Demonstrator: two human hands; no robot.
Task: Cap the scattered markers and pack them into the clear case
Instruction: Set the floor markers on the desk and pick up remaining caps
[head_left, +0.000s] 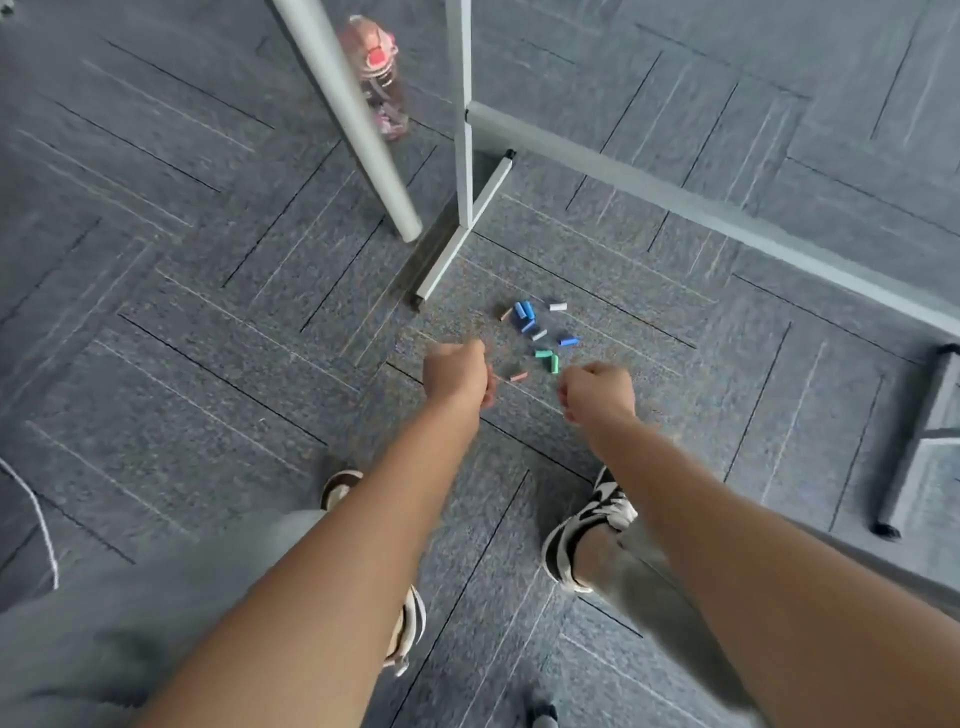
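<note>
Cord (39, 512) trails white along the far left edge of the carpet (182, 322), a snag risk if a foot shifts that way. Further in, a pink bottle (382, 78) stands behind a slanted white pole (353, 124) of a metal frame (465, 119); a careless reach could knock it over. Left hand (457, 374) hangs above the floor with fingers curled into a fist, and nothing shows inside it, though the palm faces away so a small piece could be hidden. Just right of it lie the scattered markers (540, 332), short blue, green, pink, white and grey pieces loose on the carpet between the two hands and the frame's foot; they are too small to tell whether these are caps or bodies. Right hand (597, 392) is also balled up, apparently empty, near the green pieces. No clear case is in view, so packing could stall, or pieces get gathered with nowhere to go. Round pieces may roll under the frame bar if brushed. Similar colours invite mismatched caps. Sandalled feet (587, 525) sit close behind and could tread on strays. At far right a dark leg (914, 447) of other furniture crowds the floor.
</note>
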